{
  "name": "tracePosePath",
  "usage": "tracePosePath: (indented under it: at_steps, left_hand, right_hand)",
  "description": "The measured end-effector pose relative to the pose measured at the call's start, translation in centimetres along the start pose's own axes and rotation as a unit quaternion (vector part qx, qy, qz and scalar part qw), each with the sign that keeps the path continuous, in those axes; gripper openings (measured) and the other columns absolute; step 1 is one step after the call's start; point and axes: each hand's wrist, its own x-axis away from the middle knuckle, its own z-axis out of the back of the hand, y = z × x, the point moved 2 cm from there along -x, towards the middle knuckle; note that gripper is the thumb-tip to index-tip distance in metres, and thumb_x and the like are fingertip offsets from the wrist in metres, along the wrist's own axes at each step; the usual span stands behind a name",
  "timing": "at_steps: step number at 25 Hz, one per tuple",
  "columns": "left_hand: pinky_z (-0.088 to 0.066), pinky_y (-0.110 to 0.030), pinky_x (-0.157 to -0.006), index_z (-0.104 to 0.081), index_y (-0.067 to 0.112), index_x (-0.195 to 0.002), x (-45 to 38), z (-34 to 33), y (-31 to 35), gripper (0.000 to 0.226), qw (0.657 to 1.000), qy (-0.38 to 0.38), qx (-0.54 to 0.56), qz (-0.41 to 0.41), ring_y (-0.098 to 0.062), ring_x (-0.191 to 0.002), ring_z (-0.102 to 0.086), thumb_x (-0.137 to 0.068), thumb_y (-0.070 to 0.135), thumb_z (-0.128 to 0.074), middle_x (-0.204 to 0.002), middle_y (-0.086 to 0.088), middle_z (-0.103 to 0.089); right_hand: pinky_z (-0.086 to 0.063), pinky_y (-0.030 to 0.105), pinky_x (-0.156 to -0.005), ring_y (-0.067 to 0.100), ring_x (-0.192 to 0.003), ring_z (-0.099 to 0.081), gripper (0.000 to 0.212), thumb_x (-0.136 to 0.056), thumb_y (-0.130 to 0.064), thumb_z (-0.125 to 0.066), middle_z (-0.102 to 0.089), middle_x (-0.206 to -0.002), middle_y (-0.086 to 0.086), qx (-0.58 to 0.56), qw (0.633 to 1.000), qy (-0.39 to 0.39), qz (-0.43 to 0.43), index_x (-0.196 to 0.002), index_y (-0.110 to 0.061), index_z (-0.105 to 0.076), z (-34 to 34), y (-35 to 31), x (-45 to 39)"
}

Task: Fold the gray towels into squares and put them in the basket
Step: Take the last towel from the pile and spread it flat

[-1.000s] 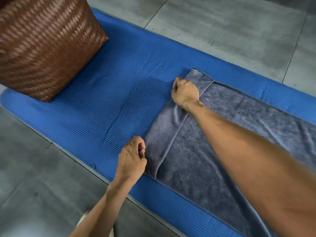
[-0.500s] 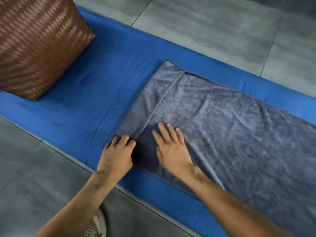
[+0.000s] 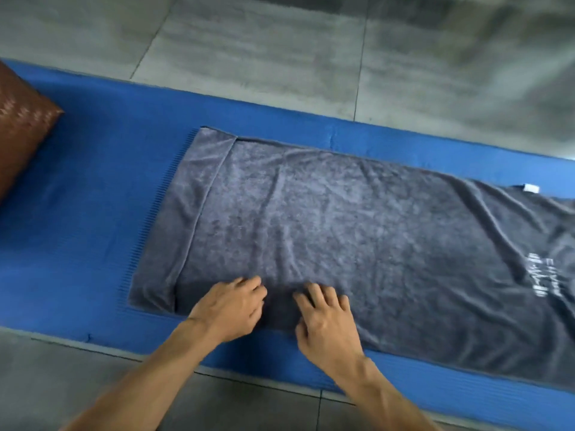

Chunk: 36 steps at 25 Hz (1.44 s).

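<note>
Both hands sit at the near edge of the gray towel (image 3: pixel 342 231): left hand (image 3: pixel 228 306) w/ fingers loosely bent, tips on the cloth just right of the turned-over end; right hand (image 3: pixel 326 318) beside it, fingers spread and lightly arched, pressing the nap. Neither one pinches or grips anything as far as I can see (thumbs partly hidden, so I won't swear to it). Small gap of towel btwn them.

What the next move turns on, imo: the towel's long axis runs left-right across my view, and most of its length lies off to the right of both hands, away from the basket. Right hand is nearer that long free end; left hand is nearer the narrow folded flap (image 3: pixel 189 213) at the left end. So I judge the far right end has to come over toward the left.

Further out: white tag (image 3: pixel 530 188) on the far edge, pale lettering (image 3: pixel 541 273) toward the right. Blue mat (image 3: pixel 93 181) underneath, on the tiled floor (image 3: pixel 280 51). Woven basket (image 3: pixel 21 132) at the far left, well apart from the towel; nothing stands btwn them.
</note>
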Motion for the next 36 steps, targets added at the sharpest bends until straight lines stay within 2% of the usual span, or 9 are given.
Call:
tracePosePath:
  at_steps: [2, 6, 10, 15, 20, 24, 27, 31, 36]
  left_hand:
    - [-0.045, -0.025, -0.035, -0.057, 0.023, -0.063, -1.9, 0.1, 1.7, 0.016, 1.0, 0.001, 0.003, -0.027, -0.014, -0.051, -0.061, -0.077, 0.03, -0.059, -0.063, 0.008, -0.059]
    - [-0.053, -0.033, -0.053, -0.066, 0.018, -0.085, -4.9, -0.3, 5.9, 0.021, 0.997, 0.013, -0.021, -0.073, -0.02, -0.079, -0.062, -0.067, 0.024, -0.076, -0.094, 0.0, -0.063]
    - [-0.055, -0.035, -0.055, -0.063, 0.019, -0.079, -6.5, -0.1, 10.6, 0.008, 0.994, -0.034, 0.032, -0.1, -0.019, -0.074, -0.064, -0.085, 0.024, -0.066, -0.083, 0.002, -0.064]
    - [-0.058, -0.036, -0.068, -0.067, 0.019, -0.108, -7.9, -0.6, 14.0, 0.042, 0.992, -0.041, 0.005, -0.123, -0.021, -0.1, -0.061, -0.068, 0.022, -0.078, -0.119, -0.002, -0.063]
    - [-0.045, -0.036, -0.089, -0.051, 0.019, -0.125, -11.9, 0.2, 16.8, 0.028, 0.996, -0.023, 0.02, -0.084, -0.022, -0.114, -0.047, -0.099, 0.026, -0.042, -0.125, -0.001, -0.05]
    - [-0.046, -0.039, -0.095, -0.061, 0.015, -0.106, -14.0, -0.8, 18.7, 0.03, 0.997, 0.008, 0.043, -0.061, -0.023, -0.122, -0.047, -0.096, 0.041, -0.052, -0.143, -0.001, -0.045]
    - [-0.052, -0.036, -0.083, -0.051, 0.019, -0.126, -14.8, -0.3, 19.9, 0.045, 0.998, -0.002, 0.056, -0.02, -0.02, -0.113, -0.05, -0.097, 0.052, -0.042, -0.136, 0.006, -0.047]
    - [-0.05, -0.038, -0.083, -0.026, 0.026, -0.15, -17.1, 0.9, 21.0, 0.059, 0.998, -0.053, 0.013, -0.013, -0.024, -0.115, -0.049, -0.099, 0.052, -0.039, -0.134, -0.001, -0.045]
    - [-0.04, -0.041, -0.098, -0.049, 0.022, -0.122, -21.3, 2.2, 22.9, 0.042, 0.995, -0.093, -0.026, -0.009, -0.025, -0.134, -0.029, -0.088, 0.04, -0.066, -0.145, -0.003, -0.029]
  right_hand:
    - [-0.056, 0.04, -0.071, 0.023, -0.09, -0.058, 0.035, -0.075, -0.028, -0.043, -0.062, -0.106, -0.003, -0.013, 1.0, 0.004, -0.01, -0.099, -0.021, -0.068, 1.2, 1.7, 1.0]
    - [-0.052, 0.042, -0.084, 0.027, -0.117, -0.052, 0.051, -0.075, -0.03, -0.062, -0.051, -0.137, 0.001, 0.047, 0.984, -0.016, -0.17, -0.125, -0.022, -0.056, 3.3, 7.0, 3.8]
    - [-0.053, 0.033, -0.062, 0.024, -0.086, -0.066, 0.03, -0.071, -0.036, -0.057, -0.066, -0.107, -0.005, 0.085, 0.981, -0.062, -0.161, -0.095, -0.024, -0.069, 5.1, 8.8, 7.8]
    - [-0.036, 0.047, -0.107, 0.028, -0.145, -0.024, 0.064, -0.093, -0.03, -0.049, -0.016, -0.164, 0.001, 0.011, 0.966, -0.063, -0.251, -0.152, -0.024, -0.026, 6.2, 14.2, 11.0]
    - [-0.04, 0.047, -0.099, 0.032, -0.131, -0.041, 0.048, -0.092, -0.041, -0.046, -0.041, -0.148, 0.003, 0.088, 0.887, 0.0, -0.454, -0.136, -0.021, -0.045, 6.0, 20.8, 16.8]
    - [-0.028, 0.046, -0.114, 0.031, -0.148, -0.02, 0.06, -0.094, -0.034, -0.05, -0.022, -0.163, 0.006, -0.013, 0.921, 0.079, -0.382, -0.15, -0.02, -0.034, 6.2, 22.8, 14.9]
    - [-0.02, 0.046, -0.121, 0.025, -0.152, -0.011, 0.066, -0.092, -0.05, -0.035, -0.014, -0.165, -0.003, -0.028, 0.951, 0.027, -0.307, -0.154, -0.03, -0.026, 5.4, 25.2, 15.9]
    - [-0.009, 0.056, -0.12, 0.033, -0.15, -0.012, 0.065, -0.091, -0.043, -0.043, -0.017, -0.164, 0.006, -0.016, 0.832, 0.018, -0.554, -0.151, -0.023, -0.03, 7.1, 30.5, 20.1]
    - [-0.025, 0.048, -0.117, 0.034, -0.147, -0.025, 0.062, -0.09, -0.038, -0.046, -0.03, -0.16, 0.009, 0.017, 0.949, 0.082, -0.304, -0.149, -0.02, -0.039, 6.8, 29.0, 12.7]
